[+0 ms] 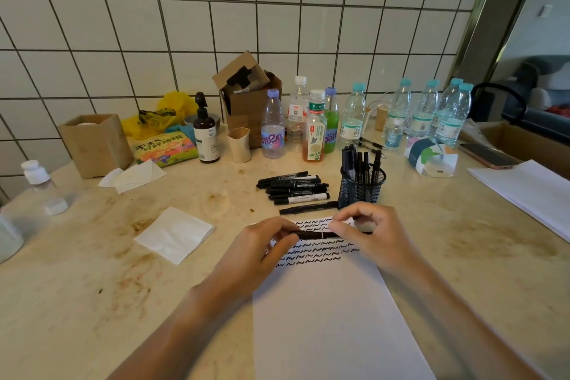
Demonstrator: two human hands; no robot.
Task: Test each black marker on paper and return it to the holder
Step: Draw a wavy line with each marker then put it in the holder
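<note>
Head view: both hands, left hand point(265, 244) and right hand point(367, 231), pinch one marker point(314, 235) level over the scribbled paper point(324, 302) at centre frame, probably capping it, holder point(361, 183) just above awaits.

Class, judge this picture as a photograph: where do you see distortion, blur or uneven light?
Head view: wide-angle lens bows the wall tiles; the bottle at the left edge looks soft; daylight from the right; the marker between left hand and right hand stays legible.
</note>
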